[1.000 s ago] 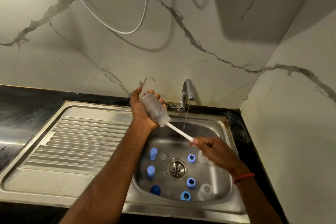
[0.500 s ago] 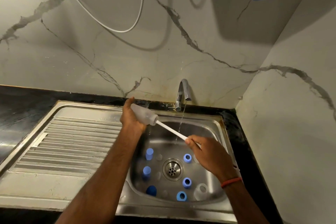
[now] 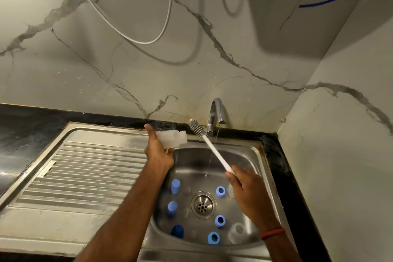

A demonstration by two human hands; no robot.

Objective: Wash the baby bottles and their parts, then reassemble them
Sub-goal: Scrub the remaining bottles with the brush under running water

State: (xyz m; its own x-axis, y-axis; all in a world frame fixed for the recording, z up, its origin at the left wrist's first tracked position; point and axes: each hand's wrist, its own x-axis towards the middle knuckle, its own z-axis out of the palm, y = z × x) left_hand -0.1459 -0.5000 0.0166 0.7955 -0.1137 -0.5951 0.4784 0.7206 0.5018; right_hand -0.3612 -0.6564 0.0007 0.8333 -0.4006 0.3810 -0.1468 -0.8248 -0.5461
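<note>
My left hand (image 3: 158, 151) grips a clear baby bottle (image 3: 173, 138) on its side above the sink's back left corner, its mouth pointing right. My right hand (image 3: 246, 185) holds the white handle of a bottle brush (image 3: 209, 145); the grey bristle head is out of the bottle, just right of its mouth and near the tap. In the sink basin (image 3: 253, 155) lie several blue caps and rings, such as a blue cap (image 3: 175, 185) and a blue ring (image 3: 220, 191), plus another clear bottle (image 3: 236, 233) at the front right.
The tap (image 3: 215, 116) runs a thin stream of water into the basin. The drain (image 3: 203, 205) sits mid-basin. A ribbed steel drainboard (image 3: 85, 172) lies to the left, with black countertop (image 3: 25, 132) around it. Marble walls close in behind and on the right.
The brush has been drawn out of the bottle; before, its head was inside. The left hand lowered and turned the bottle towards level; the right hand swung the brush up towards the tap.
</note>
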